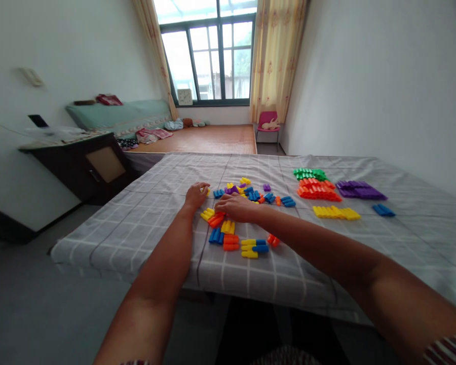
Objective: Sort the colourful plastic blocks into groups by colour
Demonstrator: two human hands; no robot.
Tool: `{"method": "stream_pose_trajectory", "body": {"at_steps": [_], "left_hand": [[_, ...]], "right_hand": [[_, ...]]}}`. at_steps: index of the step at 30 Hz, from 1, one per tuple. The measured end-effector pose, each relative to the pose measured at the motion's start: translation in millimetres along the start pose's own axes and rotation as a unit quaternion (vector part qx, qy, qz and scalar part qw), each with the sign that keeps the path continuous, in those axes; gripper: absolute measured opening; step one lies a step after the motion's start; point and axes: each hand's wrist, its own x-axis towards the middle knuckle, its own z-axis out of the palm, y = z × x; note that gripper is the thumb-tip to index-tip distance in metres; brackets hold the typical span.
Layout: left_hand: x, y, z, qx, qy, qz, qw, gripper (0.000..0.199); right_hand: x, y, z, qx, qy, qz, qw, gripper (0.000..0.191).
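Observation:
My left hand (197, 194) is at the left side of a loose pile of small coloured plastic pieces, shaped like short tubes side by side. Its fingers curl around a yellow piece (208, 192), only partly visible. My right hand (233, 205) reaches over the pile, palm down, with its fingertips hidden among the pieces. Just below its fingers lie an orange piece (216, 219) and a yellow piece (228, 227). Blue pieces (254, 195) and a purple piece (231, 189) are scattered beyond it. Nearer me are a blue piece (216, 235) and an orange piece (231, 242).
On the right of the checked cloth (167, 172) stand sorted rows: green (309, 174), orange (317, 189), purple (359, 190), yellow (336, 212) and a small blue group (383, 210). A dark cabinet (95, 167) is at left; a pink chair (268, 121) stands behind.

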Motion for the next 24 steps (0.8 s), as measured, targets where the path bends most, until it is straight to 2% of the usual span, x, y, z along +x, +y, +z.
{"method": "stream_pose_trajectory", "body": {"at_steps": [3,6,8,10,12,14,16,19,21,24], "left_hand": [[0.1,-0.6,-0.8,0.000,-0.001,0.003,1.000,0.030],[1.8,-3.3,-0.4,0.004,-0.004,-0.001,1.000,0.031],[3.3,-5.9,0.1,0.006,-0.005,-0.005,1.000,0.032],[4.6,-8.1,0.3,0.009,-0.005,-0.008,1.000,0.033],[5.4,-9.3,-0.1,0.009,-0.005,-0.010,1.000,0.034],[5.9,-9.5,-0.8,0.007,-0.007,-0.012,1.000,0.035],[6.3,-9.0,-1.7,0.006,-0.009,-0.012,1.000,0.035],[6.5,-8.4,-2.8,0.009,-0.011,-0.008,1.000,0.036],[6.4,-8.6,-3.4,0.010,-0.011,-0.007,1.000,0.037],[6.1,-9.3,-4.6,0.006,-0.011,-0.012,1.000,0.040]], "right_hand": [[1.7,5.1,-3.0,-0.026,0.008,-0.036,0.999,0.018],[-12.5,12.9,-17.7,-0.009,0.056,-0.021,0.998,0.020],[-32.4,25.0,-32.6,0.023,0.088,0.017,0.996,0.023],[-61.4,46.1,-50.1,0.053,0.127,0.095,0.986,0.024],[-98.5,76.1,-68.6,0.074,0.181,0.207,0.959,0.029],[-140.9,111.4,-85.6,0.078,0.249,0.317,0.912,0.030],[-184.9,146.6,-98.6,0.058,0.319,0.392,0.861,0.029],[-244.8,187.3,-107.1,0.043,0.390,0.478,0.786,0.027],[-275.9,202.5,-106.8,0.025,0.397,0.519,0.757,0.027],[-304.8,210.6,-103.8,0.013,0.325,0.568,0.756,0.025]]}}
